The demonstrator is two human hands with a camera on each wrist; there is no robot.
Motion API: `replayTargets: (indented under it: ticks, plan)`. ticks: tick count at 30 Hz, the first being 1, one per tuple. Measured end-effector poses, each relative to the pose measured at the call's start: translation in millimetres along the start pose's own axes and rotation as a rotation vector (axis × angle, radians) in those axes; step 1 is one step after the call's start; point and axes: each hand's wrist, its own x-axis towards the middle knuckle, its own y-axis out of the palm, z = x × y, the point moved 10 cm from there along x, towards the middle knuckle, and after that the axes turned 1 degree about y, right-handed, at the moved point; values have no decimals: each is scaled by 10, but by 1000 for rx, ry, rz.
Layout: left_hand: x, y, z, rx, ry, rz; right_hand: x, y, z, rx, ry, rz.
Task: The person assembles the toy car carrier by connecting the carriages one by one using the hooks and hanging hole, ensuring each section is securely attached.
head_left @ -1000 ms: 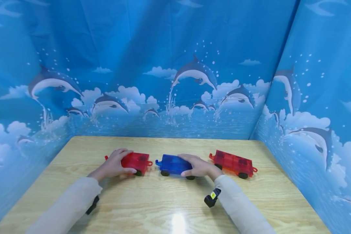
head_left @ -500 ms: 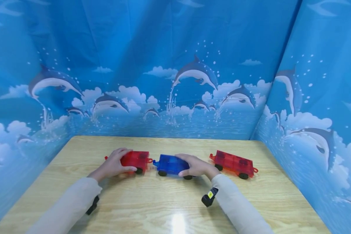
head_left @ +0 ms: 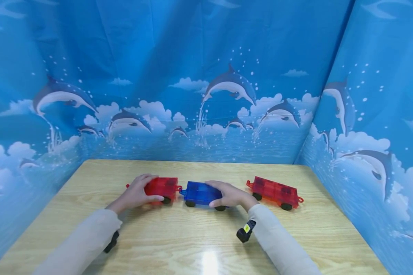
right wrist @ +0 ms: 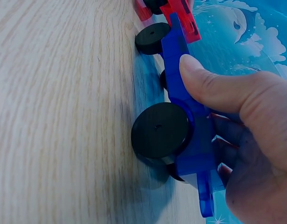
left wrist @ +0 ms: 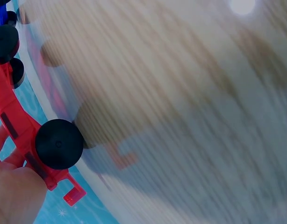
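My left hand [head_left: 137,194] grips a red wheeled car [head_left: 166,188] from above, thumb along its near side. Just right of it, my right hand [head_left: 230,195] holds a blue car [head_left: 199,193] the same way. The blue car's hook meets the red car's loop; whether they are linked I cannot tell. In the left wrist view the red car [left wrist: 17,116] shows its black wheels and a hook at its rear end. The right wrist view has my thumb pressed on the side of the blue car [right wrist: 181,93], a loop at its near end.
A second red car [head_left: 275,191] stands on the table [head_left: 172,236] to the right of my right hand, slightly angled. Behind the table and along its sides hangs a blue curtain [head_left: 179,46] printed with dolphins.
The blue car has moved left in my right hand. The left-hand red car shifted slightly back, then a little right, and the gap between the two has closed.
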Motion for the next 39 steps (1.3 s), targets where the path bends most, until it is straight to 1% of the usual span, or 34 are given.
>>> replayTargets:
  ticks: [5, 12, 18, 25, 29, 34, 39]
  plan:
    - [1, 24, -11, 12, -10, -5, -4, 4, 0, 8, 0, 4]
    - [4, 43, -8, 37, 0, -17, -4, 4, -8, -1, 9, 11]
    - [-3, 57, -16, 75, -17, -25, 15, -1, -27, -20, 18, 23]
    - [-25, 62, -59, 109, -39, -23, 28, -23, -68, -8, 57, 47]
    - [-34, 60, -71, 119, -36, -29, 36, -22, -71, 0, 62, 62]
    - [-36, 71, -53, 126, -45, -29, 36, -19, -85, 1, 73, 79]
    - [-26, 62, -59, 136, -39, -30, 41, -37, -98, 6, 75, 77]
